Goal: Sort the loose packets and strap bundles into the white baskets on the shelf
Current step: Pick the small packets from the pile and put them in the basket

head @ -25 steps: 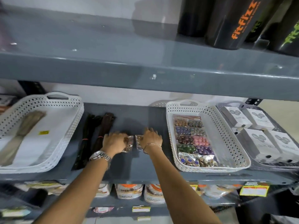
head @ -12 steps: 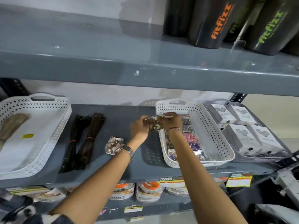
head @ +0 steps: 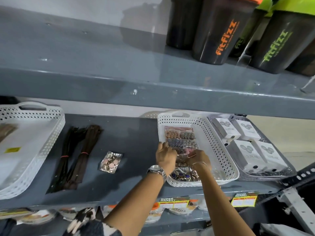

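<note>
Both hands reach into the middle white basket point(head: 219, 150) on the grey shelf. My left hand point(head: 165, 157) and my right hand point(head: 198, 158) together grip a clear packet of small metal pieces point(head: 181, 159), low over the packets stacked in that basket point(head: 180, 135). One loose packet with copper-coloured pieces point(head: 110, 161) lies on the shelf to the left. Two dark strap bundles point(head: 76, 155) with red bands lie further left. The left white basket point(head: 42, 150) holds a brown strap bundle point(head: 6, 133) at its far edge.
A grey basket with white boxes point(head: 247, 145) stands right of the middle basket. Black shaker bottles point(head: 221, 29) stand on the upper shelf point(head: 119, 86), which overhangs the work area. Pouches and price tags point(head: 244, 199) line the shelf edge below.
Both hands moved right from the shelf's middle into the middle basket, carrying one packet. A second packet stayed behind on the shelf. The camera view shifted right and closer.
</note>
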`<action>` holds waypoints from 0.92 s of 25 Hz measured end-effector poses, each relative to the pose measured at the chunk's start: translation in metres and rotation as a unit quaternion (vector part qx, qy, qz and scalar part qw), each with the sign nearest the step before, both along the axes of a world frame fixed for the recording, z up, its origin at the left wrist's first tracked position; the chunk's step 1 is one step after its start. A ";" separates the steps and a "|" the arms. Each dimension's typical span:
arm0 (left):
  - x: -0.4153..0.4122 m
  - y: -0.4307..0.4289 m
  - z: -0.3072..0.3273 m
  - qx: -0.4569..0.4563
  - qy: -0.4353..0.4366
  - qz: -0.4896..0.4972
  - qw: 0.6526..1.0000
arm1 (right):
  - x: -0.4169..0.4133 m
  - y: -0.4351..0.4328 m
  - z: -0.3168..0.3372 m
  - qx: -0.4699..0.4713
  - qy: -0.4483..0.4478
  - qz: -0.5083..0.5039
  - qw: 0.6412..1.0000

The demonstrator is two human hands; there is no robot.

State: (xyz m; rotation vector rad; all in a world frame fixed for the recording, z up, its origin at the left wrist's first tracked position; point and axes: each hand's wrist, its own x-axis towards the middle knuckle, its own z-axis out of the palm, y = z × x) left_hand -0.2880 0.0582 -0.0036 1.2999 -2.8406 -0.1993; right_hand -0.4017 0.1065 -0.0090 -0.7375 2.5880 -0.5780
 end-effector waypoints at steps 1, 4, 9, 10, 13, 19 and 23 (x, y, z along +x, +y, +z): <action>0.001 0.000 -0.003 -0.003 0.002 0.003 1.000 | 0.002 0.001 0.000 0.020 0.020 0.011 1.000; 0.008 -0.002 -0.003 -0.009 0.091 -0.011 0.996 | 0.005 0.002 0.002 0.045 0.016 0.031 0.998; 0.083 -0.044 -0.002 -0.001 0.216 0.191 0.958 | 0.039 -0.018 0.037 -0.094 0.075 -0.061 0.991; 0.110 -0.053 -0.009 -0.001 0.181 0.261 0.948 | 0.055 -0.029 0.044 -0.138 0.110 -0.044 0.983; 0.171 -0.058 -0.025 0.046 0.137 0.405 0.903 | 0.117 -0.065 0.058 -0.262 0.098 0.115 0.953; 0.203 -0.069 -0.031 0.203 0.119 0.341 0.910 | 0.203 -0.099 -0.003 0.058 -0.014 0.430 0.901; 0.204 -0.072 -0.034 0.284 0.121 0.300 0.903 | 0.196 -0.090 -0.015 0.045 -0.002 0.354 0.934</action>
